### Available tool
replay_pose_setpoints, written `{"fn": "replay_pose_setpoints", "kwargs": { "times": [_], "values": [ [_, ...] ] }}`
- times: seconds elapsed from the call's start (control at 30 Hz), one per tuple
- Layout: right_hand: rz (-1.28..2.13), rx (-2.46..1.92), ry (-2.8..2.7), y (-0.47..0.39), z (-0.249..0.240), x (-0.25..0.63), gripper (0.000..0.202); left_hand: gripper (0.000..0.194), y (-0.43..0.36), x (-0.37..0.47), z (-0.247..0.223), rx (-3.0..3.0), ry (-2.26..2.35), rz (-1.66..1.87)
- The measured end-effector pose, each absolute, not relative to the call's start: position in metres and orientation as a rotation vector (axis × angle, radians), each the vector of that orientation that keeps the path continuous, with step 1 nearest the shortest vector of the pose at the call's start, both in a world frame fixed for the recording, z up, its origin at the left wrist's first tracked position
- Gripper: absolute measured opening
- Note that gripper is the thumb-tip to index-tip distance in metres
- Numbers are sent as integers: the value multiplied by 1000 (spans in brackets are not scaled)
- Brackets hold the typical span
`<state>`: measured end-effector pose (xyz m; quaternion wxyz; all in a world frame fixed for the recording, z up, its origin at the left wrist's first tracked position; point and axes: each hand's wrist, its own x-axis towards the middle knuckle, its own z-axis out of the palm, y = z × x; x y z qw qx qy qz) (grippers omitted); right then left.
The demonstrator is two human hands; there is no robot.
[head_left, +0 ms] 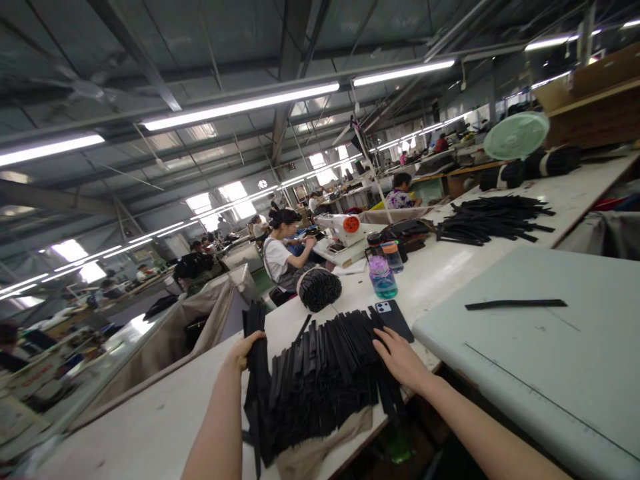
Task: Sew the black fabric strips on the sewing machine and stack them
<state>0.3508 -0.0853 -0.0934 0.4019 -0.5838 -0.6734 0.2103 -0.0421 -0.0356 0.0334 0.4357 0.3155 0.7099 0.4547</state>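
A wide pile of black strips (325, 373) lies across the white table in front of me, partly over a tan cloth (325, 450). At its left edge my left hand (245, 348) is closed around a bunch of black strips (257, 373). My right hand (403, 357) rests on the right end of the pile with its fingers spread. Just beyond that hand is a dark phone (395, 319). Behind the pile stands a rolled bundle of black strips (320, 289).
Bottles (383, 277) stand behind the phone. To the right, a pale board (530, 353) holds one black strip (516, 304). More strips (495, 219) and a green fan (517, 135) are farther back. A person (283, 253) sits near a sewing machine (343, 233).
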Motion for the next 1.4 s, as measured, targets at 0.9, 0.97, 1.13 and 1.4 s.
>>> {"fn": "replay_pose_setpoints", "kwargs": {
  "times": [0.9, 0.97, 1.13, 1.4],
  "values": [
    [294, -1331, -1103, -285, 8, 571, 56, 51, -205, 502, 39, 1462, 158, 1254],
    [221, -1419, -1043, -318, -11, 597, 57, 54, -232, 535, 17, 1425, 119, 1123],
    [166, -1535, -964, -363, -49, 623, 54, 76, -276, 573, -24, 1469, 89, 1010],
    [197, -1572, -954, -371, -44, 619, 52, 90, -286, 577, -56, 1572, 126, 1022]
  ]
}}
